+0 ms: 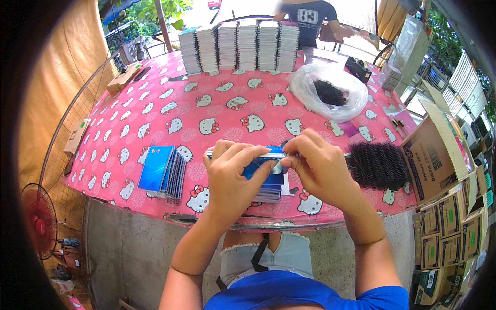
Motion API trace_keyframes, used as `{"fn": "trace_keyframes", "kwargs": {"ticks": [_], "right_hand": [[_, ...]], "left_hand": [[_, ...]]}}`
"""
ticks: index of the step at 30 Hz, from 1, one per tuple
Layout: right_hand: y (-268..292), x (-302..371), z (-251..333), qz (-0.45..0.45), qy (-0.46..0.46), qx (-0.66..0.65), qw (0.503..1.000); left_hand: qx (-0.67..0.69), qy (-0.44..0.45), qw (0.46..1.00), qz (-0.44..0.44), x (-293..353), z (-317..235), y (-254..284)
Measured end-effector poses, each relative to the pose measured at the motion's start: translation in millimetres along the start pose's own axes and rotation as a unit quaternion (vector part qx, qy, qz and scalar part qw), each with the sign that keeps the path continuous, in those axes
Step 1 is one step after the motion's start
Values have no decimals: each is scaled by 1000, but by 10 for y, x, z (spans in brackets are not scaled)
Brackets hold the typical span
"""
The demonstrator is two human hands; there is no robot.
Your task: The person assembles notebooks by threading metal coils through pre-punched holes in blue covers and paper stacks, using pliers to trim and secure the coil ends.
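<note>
Near the front of the pink table [181,124], I hold a small blue-covered memo pad [274,151] edge-up between both hands. My left hand [232,168] pinches its left end with thumb and fingers. At the other end, my right hand [318,163] has its fingertips closed on the pad's top edge; a small dark bit there may be a coil end. Directly below lies a stack of blue memo pads [268,192], partly hidden by my hands. Another leaning stack of blue pads [157,168] sits to the left. Black spiral coils [380,165] lie in a bundle right of my right hand.
Tall stacks of bound pads [237,46] line the far edge. A clear plastic bag [305,98] holds more black coils, near a black tape dispenser [358,68]. An open carton [431,160] stands at right, above several boxes [439,222]. Another person [310,23] is beyond the table.
</note>
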State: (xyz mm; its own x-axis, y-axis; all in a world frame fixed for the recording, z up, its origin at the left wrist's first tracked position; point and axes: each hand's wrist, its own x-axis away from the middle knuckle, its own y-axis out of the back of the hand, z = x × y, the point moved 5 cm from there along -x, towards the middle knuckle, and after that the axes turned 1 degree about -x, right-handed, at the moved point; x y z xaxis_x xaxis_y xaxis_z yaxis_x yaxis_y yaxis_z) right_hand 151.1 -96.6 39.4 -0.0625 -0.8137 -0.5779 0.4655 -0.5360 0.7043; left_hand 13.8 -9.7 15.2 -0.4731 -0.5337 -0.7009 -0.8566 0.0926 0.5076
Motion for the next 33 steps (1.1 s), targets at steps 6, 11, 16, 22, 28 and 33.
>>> {"fn": "trace_keyframes", "kwargs": {"ticks": [6,11,16,22,28,33], "right_hand": [[-21,-77,-102,72,64,-37,995],[16,162,-1974,199,-161,126,958],[-611,761,-2427,175,-103,162,966],[-172,13,-1721,-36,-159,-64,985],[35,-341,-1285,175,-124,38,976],[-60,-413,-950,203,-97,-57,973]], "left_hand": [[14,3,1000,4,-2,5,36],[42,-13,999,2,-84,12,79],[10,-14,1000,-1,-137,41,43],[25,16,999,16,-156,126,26],[27,35,999,32,-201,132,13],[51,89,994,43,-183,205,33]]}}
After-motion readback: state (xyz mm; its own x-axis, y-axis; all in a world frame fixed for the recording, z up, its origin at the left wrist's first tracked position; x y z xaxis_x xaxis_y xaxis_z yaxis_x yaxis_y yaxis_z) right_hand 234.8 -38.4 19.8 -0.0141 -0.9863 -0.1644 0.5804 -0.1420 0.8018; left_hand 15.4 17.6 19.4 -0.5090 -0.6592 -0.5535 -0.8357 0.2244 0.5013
